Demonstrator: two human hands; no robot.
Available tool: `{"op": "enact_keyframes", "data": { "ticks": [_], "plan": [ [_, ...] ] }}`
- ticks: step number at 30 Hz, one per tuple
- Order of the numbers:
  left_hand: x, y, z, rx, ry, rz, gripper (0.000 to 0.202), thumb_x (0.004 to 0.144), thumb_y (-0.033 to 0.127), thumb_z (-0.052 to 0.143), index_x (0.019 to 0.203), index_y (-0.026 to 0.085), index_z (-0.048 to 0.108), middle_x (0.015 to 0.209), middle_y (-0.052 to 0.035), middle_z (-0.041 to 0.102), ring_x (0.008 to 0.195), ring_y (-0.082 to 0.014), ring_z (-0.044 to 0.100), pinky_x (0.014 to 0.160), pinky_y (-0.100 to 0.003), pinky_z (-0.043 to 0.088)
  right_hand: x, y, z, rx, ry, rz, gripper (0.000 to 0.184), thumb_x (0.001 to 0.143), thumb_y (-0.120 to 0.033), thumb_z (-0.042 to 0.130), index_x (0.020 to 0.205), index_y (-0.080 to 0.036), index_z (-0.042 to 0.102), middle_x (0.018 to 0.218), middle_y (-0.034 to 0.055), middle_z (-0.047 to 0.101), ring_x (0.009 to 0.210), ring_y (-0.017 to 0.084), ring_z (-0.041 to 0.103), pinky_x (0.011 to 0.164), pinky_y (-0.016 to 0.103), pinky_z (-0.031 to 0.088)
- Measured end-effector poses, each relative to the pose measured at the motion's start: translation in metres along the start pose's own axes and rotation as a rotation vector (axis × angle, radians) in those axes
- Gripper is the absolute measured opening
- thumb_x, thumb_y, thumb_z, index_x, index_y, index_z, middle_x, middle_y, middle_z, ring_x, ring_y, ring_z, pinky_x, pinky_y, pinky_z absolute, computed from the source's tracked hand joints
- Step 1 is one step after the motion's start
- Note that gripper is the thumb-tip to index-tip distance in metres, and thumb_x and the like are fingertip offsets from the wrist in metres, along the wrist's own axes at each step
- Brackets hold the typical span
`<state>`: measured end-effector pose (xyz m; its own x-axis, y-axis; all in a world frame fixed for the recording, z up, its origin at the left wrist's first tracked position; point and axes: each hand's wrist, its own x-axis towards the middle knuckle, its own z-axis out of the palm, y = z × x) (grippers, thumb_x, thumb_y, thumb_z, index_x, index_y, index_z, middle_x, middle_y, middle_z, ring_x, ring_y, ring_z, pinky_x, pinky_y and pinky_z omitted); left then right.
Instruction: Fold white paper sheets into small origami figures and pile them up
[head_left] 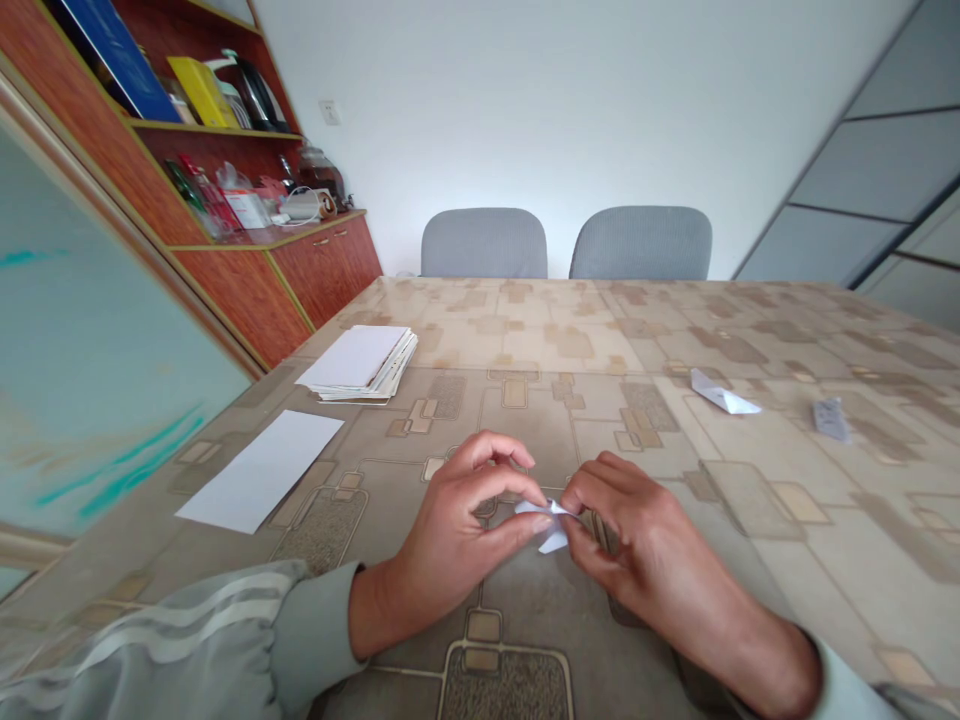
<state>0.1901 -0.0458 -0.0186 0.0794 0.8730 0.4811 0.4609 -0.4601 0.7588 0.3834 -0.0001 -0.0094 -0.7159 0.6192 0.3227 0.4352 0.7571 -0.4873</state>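
Note:
A small folded white paper piece [553,525] is held just above the patterned table [570,340], near the front edge. My left hand [465,520] pinches its left end between thumb and fingers. My right hand [630,540] pinches its right end, fingers curled close. Most of the paper is hidden between the fingertips. Both forearms rest on the table in grey sleeves.
A single white sheet [262,468] lies to the left, with a stack of white paper [362,362] behind it. Two folded paper pieces, one [721,393] and another [831,418], lie at the right. Two grey chairs [484,243] stand at the far side. A wooden cabinet [247,200] is at the left.

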Motion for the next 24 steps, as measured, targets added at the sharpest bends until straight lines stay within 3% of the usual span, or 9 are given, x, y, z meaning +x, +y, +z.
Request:
{"op": "enact_keyframes", "data": {
  "ticks": [12, 20, 24],
  "plan": [
    [-0.0004, 0.0000, 0.0077, -0.087, 0.040, -0.138, 0.010, 0.077, 0.010, 0.068, 0.070, 0.017, 0.066, 0.095, -0.0038, 0.062, 0.092, -0.0166, 0.060, 0.083, -0.028, 0.043, 0.0004, -0.0056, 0.0058, -0.086, -0.009, 0.019, 0.015, 0.085, -0.007, 0.055, 0.074, -0.018, 0.053, 0.074, 0.0033, 0.057, 0.075, 0.020, 0.051, 0.067, 0.032, 0.037],
    [0.0018, -0.0026, 0.0047, -0.482, 0.032, -0.435, 0.009, 0.088, 0.024, 0.061, 0.084, 0.016, 0.061, 0.098, -0.0058, 0.067, 0.089, -0.0155, 0.062, 0.077, -0.025, 0.047, -0.0002, -0.0043, 0.0039, 0.159, 0.043, 0.133, 0.015, 0.088, -0.014, 0.057, 0.074, -0.019, 0.057, 0.071, 0.0003, 0.058, 0.067, 0.015, 0.054, 0.060, 0.026, 0.038],
    [0.0029, 0.0015, 0.0007, -0.440, -0.068, -0.317, 0.015, 0.091, 0.028, 0.059, 0.101, 0.018, 0.060, 0.099, -0.0046, 0.068, 0.093, -0.0161, 0.062, 0.082, -0.027, 0.046, 0.0004, -0.0066, 0.0035, 0.206, 0.065, 0.116, 0.014, 0.085, -0.012, 0.058, 0.074, -0.019, 0.057, 0.070, -0.0014, 0.059, 0.066, 0.013, 0.055, 0.060, 0.025, 0.038]
  ]
}}
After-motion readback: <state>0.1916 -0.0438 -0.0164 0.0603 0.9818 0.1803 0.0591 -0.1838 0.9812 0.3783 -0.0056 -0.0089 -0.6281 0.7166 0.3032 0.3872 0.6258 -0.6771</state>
